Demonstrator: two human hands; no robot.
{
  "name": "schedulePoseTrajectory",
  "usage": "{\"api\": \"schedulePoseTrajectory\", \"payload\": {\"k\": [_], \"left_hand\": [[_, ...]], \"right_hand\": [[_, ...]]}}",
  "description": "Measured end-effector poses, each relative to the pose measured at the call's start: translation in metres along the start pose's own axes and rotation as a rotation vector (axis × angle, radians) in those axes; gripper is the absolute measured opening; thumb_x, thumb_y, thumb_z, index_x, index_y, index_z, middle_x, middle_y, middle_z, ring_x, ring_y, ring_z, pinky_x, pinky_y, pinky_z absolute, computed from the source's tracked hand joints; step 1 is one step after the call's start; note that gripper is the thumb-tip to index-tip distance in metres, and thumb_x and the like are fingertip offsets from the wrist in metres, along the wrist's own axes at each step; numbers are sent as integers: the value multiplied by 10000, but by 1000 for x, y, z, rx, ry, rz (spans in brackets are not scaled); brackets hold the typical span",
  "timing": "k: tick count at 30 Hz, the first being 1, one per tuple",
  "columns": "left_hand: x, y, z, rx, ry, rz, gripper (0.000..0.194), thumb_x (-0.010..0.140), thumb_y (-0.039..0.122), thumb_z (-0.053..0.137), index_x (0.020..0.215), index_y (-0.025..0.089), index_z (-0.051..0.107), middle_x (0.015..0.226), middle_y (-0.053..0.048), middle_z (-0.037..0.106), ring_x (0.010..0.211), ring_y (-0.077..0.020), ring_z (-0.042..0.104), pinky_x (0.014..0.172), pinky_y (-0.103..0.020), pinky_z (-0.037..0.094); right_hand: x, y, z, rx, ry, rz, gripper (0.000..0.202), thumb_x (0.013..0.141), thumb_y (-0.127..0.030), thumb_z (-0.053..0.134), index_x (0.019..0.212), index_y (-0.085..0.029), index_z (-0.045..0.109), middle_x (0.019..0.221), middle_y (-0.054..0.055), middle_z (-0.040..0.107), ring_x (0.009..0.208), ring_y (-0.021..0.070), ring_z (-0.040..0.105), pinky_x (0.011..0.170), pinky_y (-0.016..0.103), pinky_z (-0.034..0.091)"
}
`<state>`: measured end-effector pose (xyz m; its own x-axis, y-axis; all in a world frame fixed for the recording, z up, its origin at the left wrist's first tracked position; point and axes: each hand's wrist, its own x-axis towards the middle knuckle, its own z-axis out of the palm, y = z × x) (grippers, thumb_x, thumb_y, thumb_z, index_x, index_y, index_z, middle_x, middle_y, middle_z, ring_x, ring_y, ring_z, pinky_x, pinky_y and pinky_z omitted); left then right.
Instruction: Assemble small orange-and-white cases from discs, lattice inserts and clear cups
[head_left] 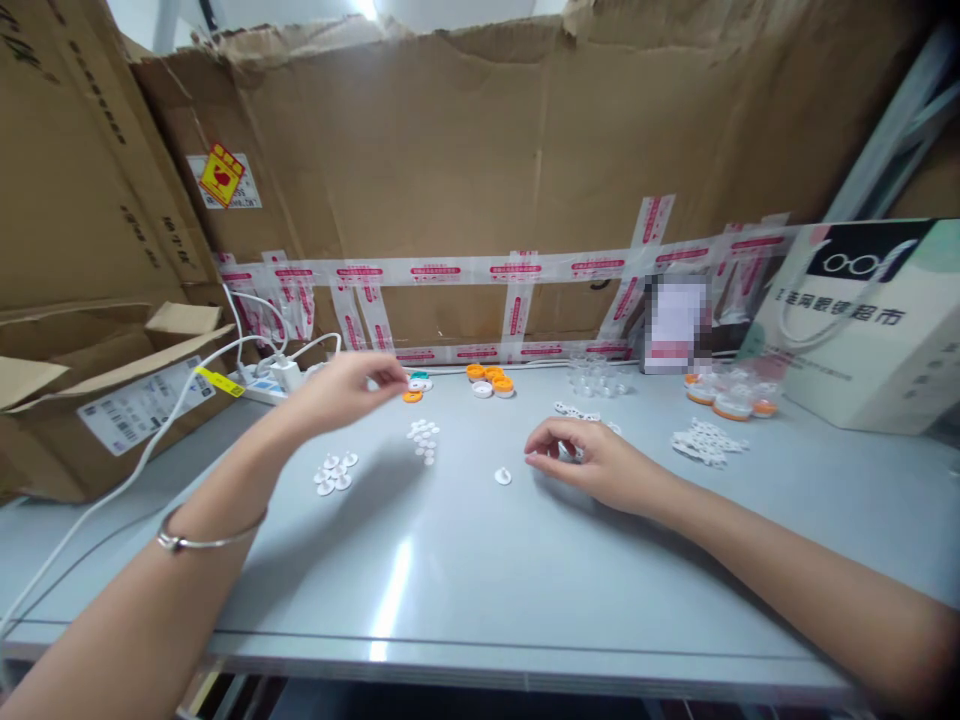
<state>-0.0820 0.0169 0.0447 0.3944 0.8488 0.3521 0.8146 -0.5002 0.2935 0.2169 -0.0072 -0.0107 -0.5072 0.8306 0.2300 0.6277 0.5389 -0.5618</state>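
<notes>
My left hand (349, 392), with a silver bangle on its wrist, hangs above the table at the left with fingers bent and the fingertips close together. Just beyond its fingertips are an orange round piece (412, 397) and white and green round pieces (421, 380). Lower on the table, my right hand (592, 460) has thumb and forefinger pinched together; what they hold, if anything, is too small to make out. Left of it lies a white disc with a central peg (502, 477). Small white parts (576, 411) show behind the right hand, partly hidden.
White pegged discs (336, 474) and small white discs (424, 440) lie at left. Orange and white rings (491, 380) and clear cups (600, 376) sit behind. At right are white pieces (709, 442), capped cups (731, 395) and a paper bag (862, 350). A cardboard box (112, 400) and cables stand left.
</notes>
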Motion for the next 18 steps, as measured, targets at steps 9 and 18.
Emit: {"api": "schedulePoseTrajectory", "payload": {"k": [9,18], "left_hand": [[-7,-90,-23,237,-485,-417,219,548,290,529,695,175,643,715,-11,665,710,-189,600,588,-214,427],[-5,-96,-11,203,-593,-467,315,505,353,573,743,159,642,765,-52,686,740,-215,613,618,-240,444]], "right_hand": [[3,5,-2,-2,2,57,258,790,-400,536,670,-173,561,685,0,593,649,113,496,610,242,357],[1,7,-3,-10,-10,15,284,810,-414,499,697,-167,582,696,12,584,656,116,499,602,241,352]]}}
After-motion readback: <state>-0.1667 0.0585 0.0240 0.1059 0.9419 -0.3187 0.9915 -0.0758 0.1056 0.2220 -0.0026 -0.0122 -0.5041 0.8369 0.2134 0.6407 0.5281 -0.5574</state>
